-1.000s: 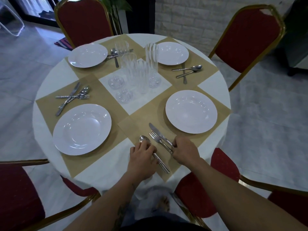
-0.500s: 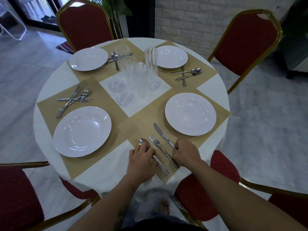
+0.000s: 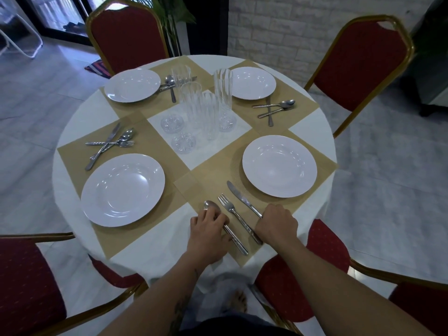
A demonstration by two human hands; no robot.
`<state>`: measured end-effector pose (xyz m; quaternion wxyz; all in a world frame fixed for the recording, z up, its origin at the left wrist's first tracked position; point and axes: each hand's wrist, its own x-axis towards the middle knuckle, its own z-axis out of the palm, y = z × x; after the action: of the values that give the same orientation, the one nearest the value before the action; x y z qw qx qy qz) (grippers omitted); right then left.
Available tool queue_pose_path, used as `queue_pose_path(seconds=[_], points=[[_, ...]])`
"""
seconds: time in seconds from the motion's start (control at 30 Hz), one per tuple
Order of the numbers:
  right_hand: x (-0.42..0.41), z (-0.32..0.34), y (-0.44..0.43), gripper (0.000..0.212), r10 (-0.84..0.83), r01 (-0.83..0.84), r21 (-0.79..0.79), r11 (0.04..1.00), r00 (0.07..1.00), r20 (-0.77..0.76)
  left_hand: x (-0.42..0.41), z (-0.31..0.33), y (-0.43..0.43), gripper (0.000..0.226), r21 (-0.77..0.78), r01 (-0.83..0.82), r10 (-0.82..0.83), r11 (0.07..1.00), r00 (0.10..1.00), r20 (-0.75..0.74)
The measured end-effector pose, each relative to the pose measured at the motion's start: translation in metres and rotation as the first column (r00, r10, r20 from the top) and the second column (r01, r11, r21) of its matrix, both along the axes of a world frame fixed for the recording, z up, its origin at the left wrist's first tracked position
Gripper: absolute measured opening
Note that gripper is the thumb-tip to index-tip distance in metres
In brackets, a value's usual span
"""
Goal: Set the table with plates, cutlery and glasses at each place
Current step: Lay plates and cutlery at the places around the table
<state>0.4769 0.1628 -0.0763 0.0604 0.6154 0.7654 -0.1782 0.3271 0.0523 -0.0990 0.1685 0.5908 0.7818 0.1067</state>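
On the nearest tan placemat [image 3: 213,175] a spoon [image 3: 210,205], a fork [image 3: 230,207] and a knife [image 3: 238,194] lie side by side, left of a white plate [image 3: 279,166]. My left hand [image 3: 208,230] rests over the spoon's handle with fingers curled on it. My right hand [image 3: 276,224] grips the end of the knife's handle. The fork lies untouched between them. Three other white plates [image 3: 123,189] [image 3: 132,85] [image 3: 252,82] sit on their own mats, each with a crossed pile of cutlery [image 3: 109,143] [image 3: 169,84] [image 3: 274,109]. Several tall ribbed glasses [image 3: 206,110] stand clustered at the centre.
Two small glass coasters [image 3: 172,122] [image 3: 183,143] lie by the glasses on the white tablecloth [image 3: 80,117]. Red chairs with gold frames [image 3: 126,32] [image 3: 361,61] ring the round table, and two more [image 3: 24,282] [image 3: 315,258] stand close at the near edge.
The knife has slid right, off the fork, toward the plate. The three pieces now lie apart and parallel. My left hand has stayed on the spoon.
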Motion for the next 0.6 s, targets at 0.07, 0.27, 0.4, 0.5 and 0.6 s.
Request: queue_pose_path(seconds=[0.07, 0.27, 0.4, 0.5, 0.6], points=[[0.003, 0.0, 0.0, 0.008, 0.017, -0.017, 0.011, 1.0, 1.0, 0.012, 0.0, -0.001, 0.0, 0.032, -0.001, -0.005, 0.005, 1.0, 1.0, 0.007], [0.001, 0.009, 0.011, 0.017, 0.07, -0.067, -0.084, 0.994, 0.997, 0.033, 0.001, -0.002, 0.002, 0.033, 0.003, -0.023, 0.023, 1.0, 1.0, 0.003], [0.0, 0.008, 0.014, 0.009, 0.077, -0.073, -0.134, 0.988, 0.997, 0.026, 0.001, -0.003, 0.002, 0.031, 0.009, -0.031, 0.031, 0.999, 0.999, 0.015], [0.0, 0.006, 0.014, 0.011, 0.079, -0.076, -0.155, 0.985, 0.997, 0.013, 0.001, -0.003, 0.002, 0.031, 0.013, -0.035, 0.035, 0.999, 0.999, 0.017], [0.002, 0.004, 0.013, 0.008, 0.12, -0.113, -0.139, 0.984, 0.992, 0.039, 0.002, -0.004, 0.001, 0.029, 0.029, -0.045, 0.045, 0.999, 0.999, 0.009]])
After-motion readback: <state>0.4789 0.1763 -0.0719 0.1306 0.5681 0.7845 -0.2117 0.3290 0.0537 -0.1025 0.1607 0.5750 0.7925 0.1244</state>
